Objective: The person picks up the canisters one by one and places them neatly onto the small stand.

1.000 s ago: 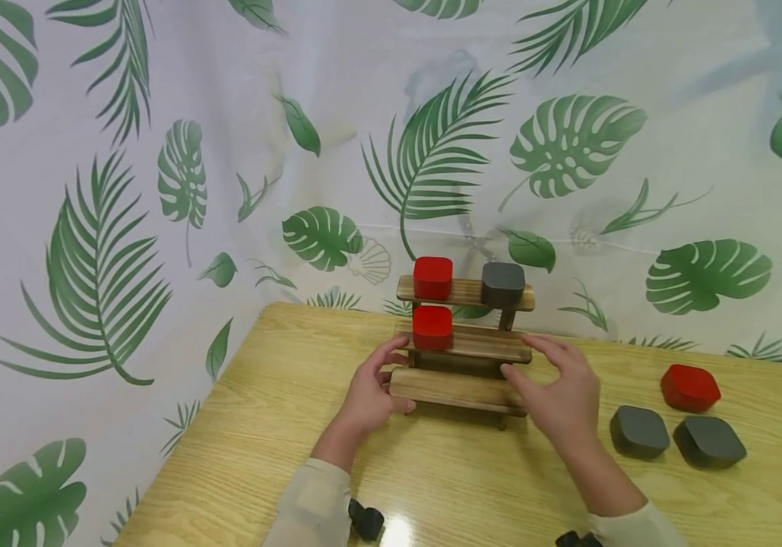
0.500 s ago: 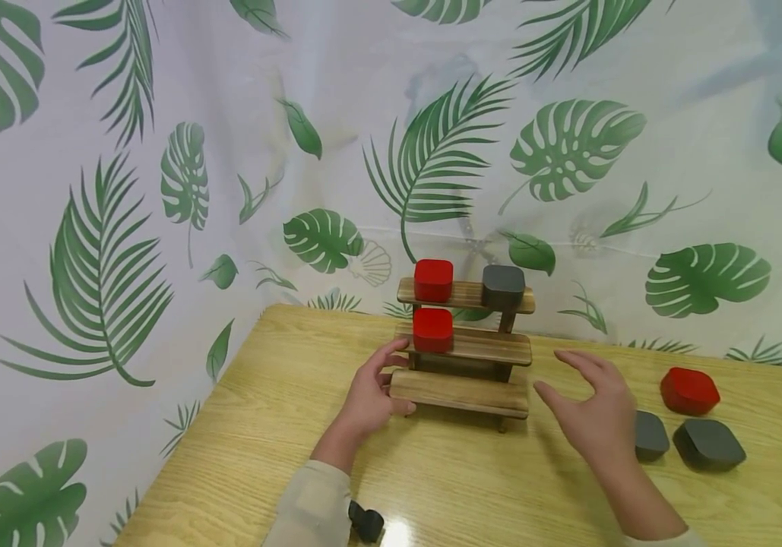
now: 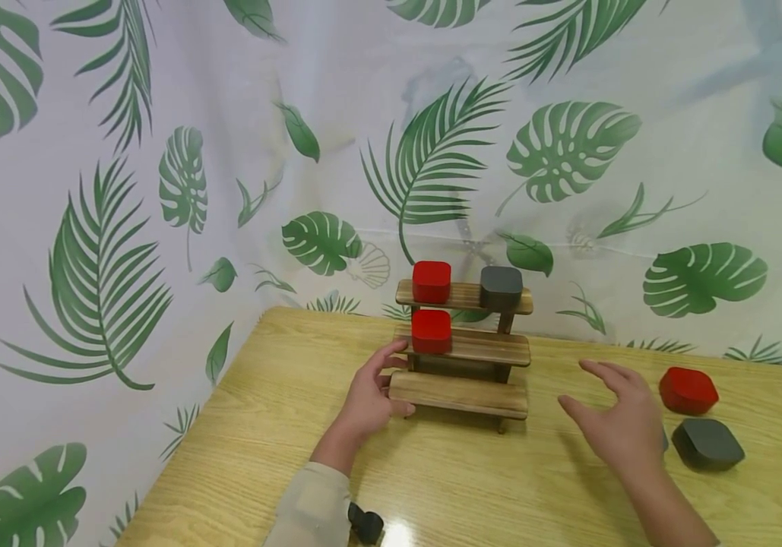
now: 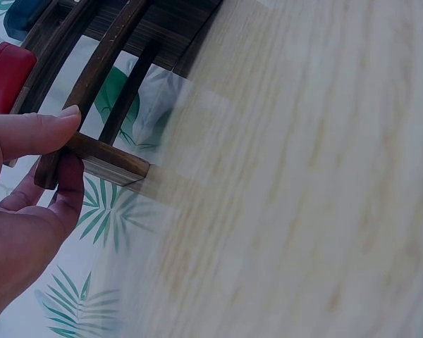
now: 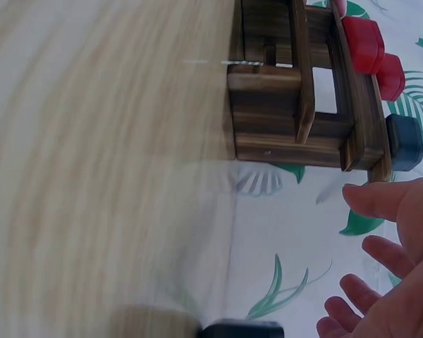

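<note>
A three-tier wooden stand [image 3: 473, 348] sits on the table. Its top tier carries a red box [image 3: 432, 281] and a dark grey box [image 3: 501, 287]; the middle tier carries another red box [image 3: 432, 331]. My left hand [image 3: 372, 395] grips the left end of the bottom tier, thumb on top, as the left wrist view shows for the stand [image 4: 106, 156]. My right hand [image 3: 619, 418] hovers with spread fingers to the right of the stand, above a grey box that it almost wholly hides. Nothing is in the right hand [image 5: 402, 282].
A red box [image 3: 688, 390] and a dark grey box [image 3: 707, 444] lie on the wooden table [image 3: 473, 479] just right of my right hand. A leaf-print cloth [image 3: 158, 190] hangs behind and to the left, close to the table edge.
My right hand let go of the stand's right end and moved right, over the nearest grey box on the table. The left hand kept its hold on the stand.
</note>
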`<move>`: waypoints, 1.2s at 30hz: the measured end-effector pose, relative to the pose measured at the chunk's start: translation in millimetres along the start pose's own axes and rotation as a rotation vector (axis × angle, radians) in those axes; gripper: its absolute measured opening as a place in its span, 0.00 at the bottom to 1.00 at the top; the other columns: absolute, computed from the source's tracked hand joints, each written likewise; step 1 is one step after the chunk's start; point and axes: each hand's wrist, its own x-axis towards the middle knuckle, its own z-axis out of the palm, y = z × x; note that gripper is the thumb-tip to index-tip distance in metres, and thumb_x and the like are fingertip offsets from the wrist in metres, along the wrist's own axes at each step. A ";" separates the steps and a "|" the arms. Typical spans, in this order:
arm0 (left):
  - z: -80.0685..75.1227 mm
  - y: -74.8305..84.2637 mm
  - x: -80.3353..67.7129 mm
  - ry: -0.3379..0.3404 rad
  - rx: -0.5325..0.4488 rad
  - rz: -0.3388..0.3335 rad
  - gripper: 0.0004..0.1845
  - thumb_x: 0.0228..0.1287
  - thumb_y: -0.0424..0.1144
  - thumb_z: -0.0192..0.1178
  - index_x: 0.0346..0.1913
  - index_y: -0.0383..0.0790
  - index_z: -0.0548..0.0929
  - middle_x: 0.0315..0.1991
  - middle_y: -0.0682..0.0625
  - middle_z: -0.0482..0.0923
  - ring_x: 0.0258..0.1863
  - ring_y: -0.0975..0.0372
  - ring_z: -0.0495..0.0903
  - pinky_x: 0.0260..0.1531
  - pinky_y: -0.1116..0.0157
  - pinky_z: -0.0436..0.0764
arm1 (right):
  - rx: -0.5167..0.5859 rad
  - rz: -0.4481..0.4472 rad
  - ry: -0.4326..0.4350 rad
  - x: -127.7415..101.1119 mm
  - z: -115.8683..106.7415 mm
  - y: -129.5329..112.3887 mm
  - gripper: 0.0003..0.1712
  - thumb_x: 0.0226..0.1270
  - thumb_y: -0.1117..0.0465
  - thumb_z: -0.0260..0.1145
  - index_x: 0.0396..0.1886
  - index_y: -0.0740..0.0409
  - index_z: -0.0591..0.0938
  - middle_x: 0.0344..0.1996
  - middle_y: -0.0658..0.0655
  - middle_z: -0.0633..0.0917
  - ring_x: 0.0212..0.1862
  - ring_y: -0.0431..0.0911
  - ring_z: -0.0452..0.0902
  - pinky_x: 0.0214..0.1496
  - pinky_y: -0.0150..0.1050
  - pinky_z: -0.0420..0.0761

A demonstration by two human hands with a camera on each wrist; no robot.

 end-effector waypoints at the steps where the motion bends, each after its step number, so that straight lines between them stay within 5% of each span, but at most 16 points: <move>1: 0.0 -0.8 0.2 0.002 0.002 0.001 0.53 0.42 0.10 0.68 0.72 0.53 0.70 0.58 0.41 0.73 0.42 0.48 0.76 0.32 0.60 0.80 | -0.008 0.002 -0.008 -0.1 -1.1 2.5 0.33 0.51 0.63 0.80 0.59 0.64 0.82 0.59 0.70 0.74 0.60 0.69 0.67 0.52 0.67 0.69; 12: -0.4 -0.4 1.8 0.002 -0.020 -0.004 0.54 0.41 0.08 0.67 0.72 0.51 0.70 0.59 0.39 0.72 0.46 0.43 0.76 0.37 0.59 0.81 | -0.093 0.012 -0.075 -2.8 -14.7 20.7 0.34 0.52 0.63 0.79 0.60 0.67 0.80 0.59 0.75 0.72 0.58 0.74 0.65 0.53 0.71 0.64; 22: 2.1 27.8 -10.2 -0.008 -0.029 0.002 0.50 0.42 0.08 0.65 0.72 0.43 0.70 0.58 0.33 0.71 0.45 0.40 0.76 0.35 0.61 0.81 | -0.196 0.027 -0.187 0.2 -25.2 36.6 0.38 0.51 0.59 0.79 0.61 0.70 0.77 0.59 0.81 0.69 0.59 0.78 0.59 0.55 0.74 0.61; 36: 2.5 11.0 -4.9 0.000 -0.023 -0.003 0.52 0.41 0.07 0.65 0.72 0.47 0.70 0.59 0.34 0.71 0.46 0.44 0.76 0.36 0.60 0.81 | -0.259 0.061 -0.284 -1.4 -35.0 51.6 0.41 0.49 0.56 0.80 0.61 0.70 0.76 0.58 0.85 0.65 0.58 0.80 0.58 0.53 0.75 0.61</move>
